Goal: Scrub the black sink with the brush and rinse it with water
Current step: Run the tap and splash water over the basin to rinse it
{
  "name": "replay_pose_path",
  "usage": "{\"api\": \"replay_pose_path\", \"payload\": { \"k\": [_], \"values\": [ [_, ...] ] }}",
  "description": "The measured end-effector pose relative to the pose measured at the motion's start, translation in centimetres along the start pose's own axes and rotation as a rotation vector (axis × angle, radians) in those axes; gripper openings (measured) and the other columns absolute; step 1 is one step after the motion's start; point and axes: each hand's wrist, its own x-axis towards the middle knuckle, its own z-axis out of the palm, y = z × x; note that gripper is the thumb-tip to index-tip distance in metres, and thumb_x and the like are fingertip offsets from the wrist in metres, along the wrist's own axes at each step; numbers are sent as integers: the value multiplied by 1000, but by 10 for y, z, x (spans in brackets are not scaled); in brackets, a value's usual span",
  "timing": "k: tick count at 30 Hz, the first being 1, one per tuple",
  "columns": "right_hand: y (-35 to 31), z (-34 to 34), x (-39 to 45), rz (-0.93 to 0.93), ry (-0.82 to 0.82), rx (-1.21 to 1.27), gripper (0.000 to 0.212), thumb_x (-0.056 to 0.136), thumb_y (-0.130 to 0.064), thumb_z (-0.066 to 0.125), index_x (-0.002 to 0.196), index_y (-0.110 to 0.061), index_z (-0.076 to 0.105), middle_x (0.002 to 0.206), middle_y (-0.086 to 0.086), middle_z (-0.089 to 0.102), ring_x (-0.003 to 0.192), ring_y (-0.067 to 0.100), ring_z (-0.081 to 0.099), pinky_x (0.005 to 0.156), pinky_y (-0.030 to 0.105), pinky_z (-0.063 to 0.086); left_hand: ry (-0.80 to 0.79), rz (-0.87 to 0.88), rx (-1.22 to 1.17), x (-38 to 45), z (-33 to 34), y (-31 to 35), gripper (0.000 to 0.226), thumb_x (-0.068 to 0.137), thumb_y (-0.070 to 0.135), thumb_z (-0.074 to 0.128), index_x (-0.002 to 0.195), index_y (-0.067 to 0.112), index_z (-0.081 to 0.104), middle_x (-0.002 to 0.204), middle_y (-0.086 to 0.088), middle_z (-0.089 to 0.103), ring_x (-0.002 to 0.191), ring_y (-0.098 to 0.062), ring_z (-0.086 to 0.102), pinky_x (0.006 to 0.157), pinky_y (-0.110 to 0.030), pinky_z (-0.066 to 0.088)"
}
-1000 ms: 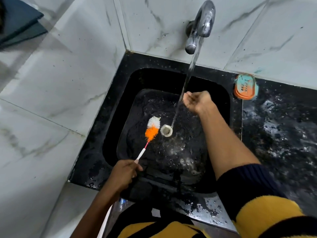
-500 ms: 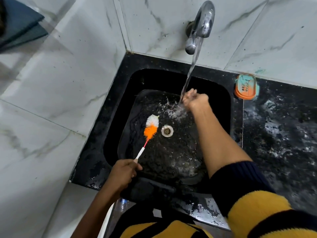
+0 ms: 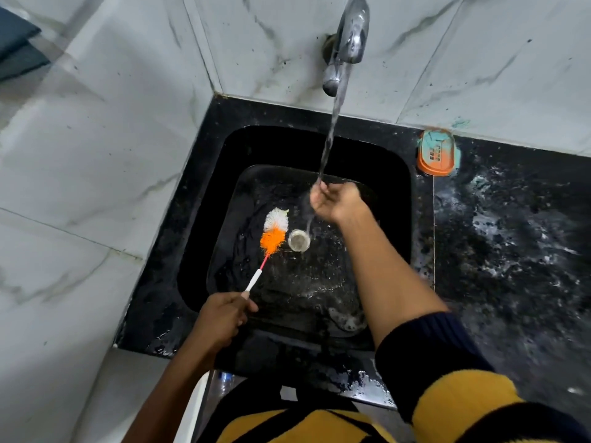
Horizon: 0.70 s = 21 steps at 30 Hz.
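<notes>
Black sink point(image 3: 412, 199) — left hand point(image 3: 220, 318) gripping brush point(image 3: 273, 233)

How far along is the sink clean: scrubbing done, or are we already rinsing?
Both are under way. The tap runs onto the right hand, over the wet black sink. The left hand holds the brush with its bristles beside the drain. Foam near the front wall is not yet rinsed.

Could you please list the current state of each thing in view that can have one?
tap: running, its stream falls into the sink
sink: wet, suds near the front
drain: uncovered
brush: head down on the sink floor beside the drain
left hand: grips the brush handle
right hand: cupped under the stream, holding nothing
soap dish: on the counter, by the wall
</notes>
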Motion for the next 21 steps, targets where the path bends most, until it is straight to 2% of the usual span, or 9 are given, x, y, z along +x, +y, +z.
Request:
{"api": "replay_pose_path", "payload": {
  "k": [4, 7, 9, 11, 13, 15, 16, 18, 21],
  "values": [
    [19, 25, -3, 110, -21, -52, 36, 97, -13, 26, 66, -13, 47, 57, 2, 46, 50, 12, 40, 47, 23, 31, -2, -2, -8, 3, -4, -2, 40, 104, 28, 46, 83, 4, 69, 47, 6, 38, 36, -6, 25, 37, -17, 18],
    [15, 20, -7, 160, -157, 44, 35, 98, -14, 24, 65, -14, 35, 49, 0, 34, 42, 11, 27, 46, 19, 20, -10, -5, -20, 2, -6, -5, 40, 104, 30, 46, 85, 3, 69, 48, 6, 37, 37, -6, 25, 38, -17, 18],
    [-2, 8, -3, 133, -200, 92, 39, 102, -18, 25, 64, -14, 36, 50, -1, 33, 39, 11, 27, 43, 19, 22, -11, -7, -27, 0, -8, -8, 40, 104, 30, 46, 85, 2, 69, 49, 5, 36, 37, -6, 25, 39, -18, 18],
    [-29, -6, 3, 30, -200, 177, 40, 102, -18, 26, 66, -16, 42, 50, 1, 44, 36, 12, 40, 39, 19, 32, -4, -14, -25, 0, -8, -9, 41, 104, 29, 46, 86, 1, 69, 49, 5, 35, 37, -6, 24, 39, -18, 17],
    [-55, -26, 13, -143, -118, 354, 38, 104, -15, 25, 83, -9, 57, 67, 12, 63, 58, 22, 64, 59, 30, 55, 2, -19, -23, 0, -8, -9, 41, 104, 29, 46, 86, 1, 69, 49, 5, 35, 37, -6, 25, 40, -18, 17],
    [-73, -55, 22, -268, 17, 465, 39, 104, -14, 23, 94, -3, 60, 95, 16, 66, 85, 25, 65, 91, 33, 53, 4, -18, -23, 0, -7, -10, 41, 104, 29, 46, 86, 0, 69, 50, 5, 35, 38, -6, 25, 40, -18, 17],
    [-75, -71, 26, -296, 88, 440, 38, 103, -14, 24, 87, -9, 57, 96, 11, 64, 83, 21, 63, 92, 31, 53, 3, -19, -24, 0, -7, -11, 41, 104, 29, 46, 87, 0, 69, 50, 5, 36, 38, -6, 25, 40, -18, 17],
    [-63, -91, 32, -311, 235, 243, 32, 100, -14, 27, 77, -16, 49, 84, 4, 55, 72, 15, 55, 78, 28, 54, -9, -22, -24, 0, -5, -10, 41, 104, 30, 46, 87, 1, 70, 49, 5, 36, 38, -6, 25, 41, -18, 17],
    [-34, -80, 35, -223, 247, 49, 29, 96, -8, 29, 74, -14, 47, 69, 4, 48, 58, 15, 48, 55, 23, 50, -21, -16, -20, 1, -2, -7, 40, 104, 29, 46, 86, 1, 69, 50, 5, 37, 39, -7, 25, 40, -18, 17]
  ]
}}
